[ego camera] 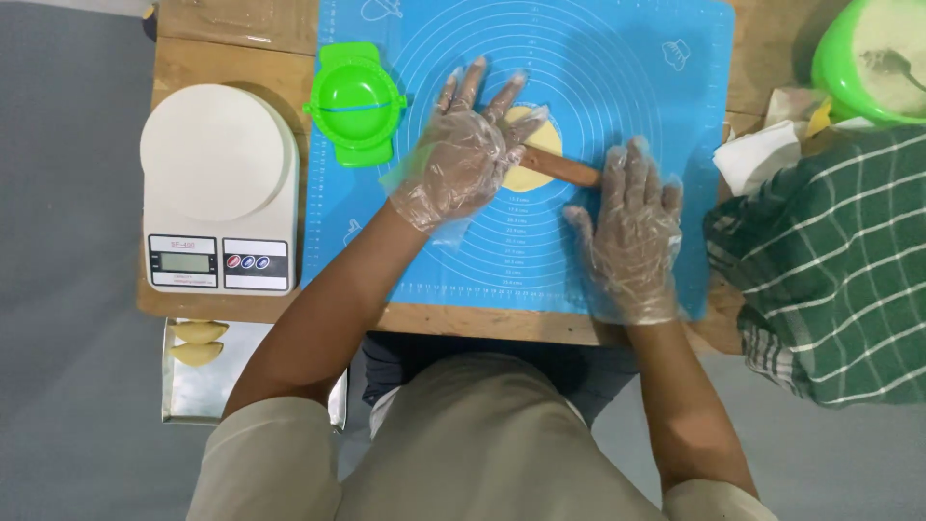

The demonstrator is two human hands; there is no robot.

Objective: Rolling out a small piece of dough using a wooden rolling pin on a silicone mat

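- Left hand (461, 154), gloved, fingers spread flat, presses a wooden rolling pin (561, 170); right hand (632, 227) lies open on its other end
- Wooden surface (231, 72) carries a blue mat (598, 58), white scale (219, 188), green dumpling press (355, 101)
- Pale round dough (533, 154) sits on the mat under the pin

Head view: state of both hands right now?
Left hand: open, flat on the brown wooden rolling pin over the pale yellow round dough.
Right hand: open, flat on the pin's other end.
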